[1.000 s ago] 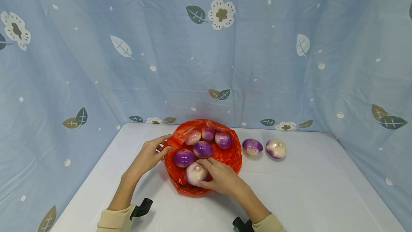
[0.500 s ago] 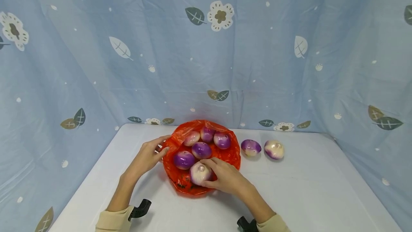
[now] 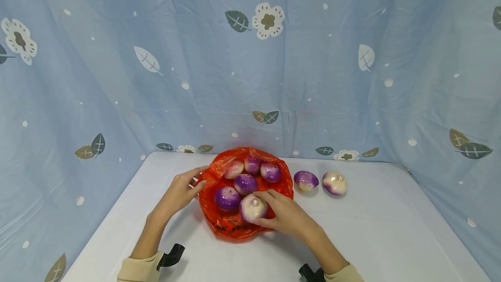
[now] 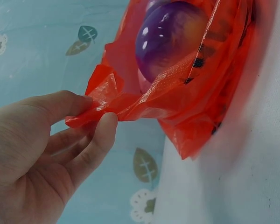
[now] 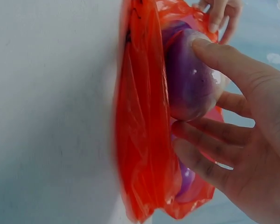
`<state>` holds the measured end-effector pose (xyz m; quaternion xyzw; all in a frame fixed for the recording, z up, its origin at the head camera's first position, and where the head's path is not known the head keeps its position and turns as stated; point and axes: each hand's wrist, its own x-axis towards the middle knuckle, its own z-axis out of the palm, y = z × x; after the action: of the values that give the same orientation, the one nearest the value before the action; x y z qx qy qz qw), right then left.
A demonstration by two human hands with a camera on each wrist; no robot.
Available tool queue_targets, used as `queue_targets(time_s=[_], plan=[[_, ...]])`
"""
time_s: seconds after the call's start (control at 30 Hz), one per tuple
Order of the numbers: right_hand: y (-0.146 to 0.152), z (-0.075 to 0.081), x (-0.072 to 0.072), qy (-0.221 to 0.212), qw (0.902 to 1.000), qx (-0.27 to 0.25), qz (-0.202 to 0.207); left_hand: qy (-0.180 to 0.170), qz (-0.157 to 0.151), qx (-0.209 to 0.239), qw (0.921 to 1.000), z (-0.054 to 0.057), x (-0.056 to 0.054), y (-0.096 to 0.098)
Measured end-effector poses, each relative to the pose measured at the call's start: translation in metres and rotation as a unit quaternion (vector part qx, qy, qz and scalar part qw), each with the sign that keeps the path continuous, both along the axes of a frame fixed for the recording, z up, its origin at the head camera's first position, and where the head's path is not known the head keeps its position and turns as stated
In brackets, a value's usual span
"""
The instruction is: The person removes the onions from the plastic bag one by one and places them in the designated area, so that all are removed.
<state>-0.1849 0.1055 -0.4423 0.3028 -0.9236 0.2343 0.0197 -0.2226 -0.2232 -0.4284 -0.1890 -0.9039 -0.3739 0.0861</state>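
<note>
Round, glossy purple-white onion [image 3: 253, 209], likely firm, slick: our right grip [image 3: 290, 216] sensibly clasps its girth; left grip [image 3: 181, 191] pinches red plastic bag [image 3: 227, 218].

The bag [image 3: 209, 208] sits on the table [image 3: 372, 229], the curtain [image 3: 313, 55] behind at twelve o'clock. My left hand [image 3: 178, 196] is on its rim at nine; my right hand [image 3: 288, 215], at four, holds an onion [image 3: 251, 209] at five. Five inner onions [image 3: 245, 184] lie near nine, eleven, twelve, two and the centre; two loose onions [image 3: 306, 181] lie outside toward three.
</note>
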Motion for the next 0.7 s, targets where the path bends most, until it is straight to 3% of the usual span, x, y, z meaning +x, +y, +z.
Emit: queue_targets(time_s=[0.5,0.7], plan=[[0.035,0.005,-0.002,0.01,0.9992,-0.025,-0.029,0.0,0.001,-0.002,1.0,0.001,-0.001,0.001],[0.051,0.003,-0.002,0.044,0.9979,-0.038,-0.031,0.003,0.001,-0.004,1.0,0.0,-0.001,0.001]])
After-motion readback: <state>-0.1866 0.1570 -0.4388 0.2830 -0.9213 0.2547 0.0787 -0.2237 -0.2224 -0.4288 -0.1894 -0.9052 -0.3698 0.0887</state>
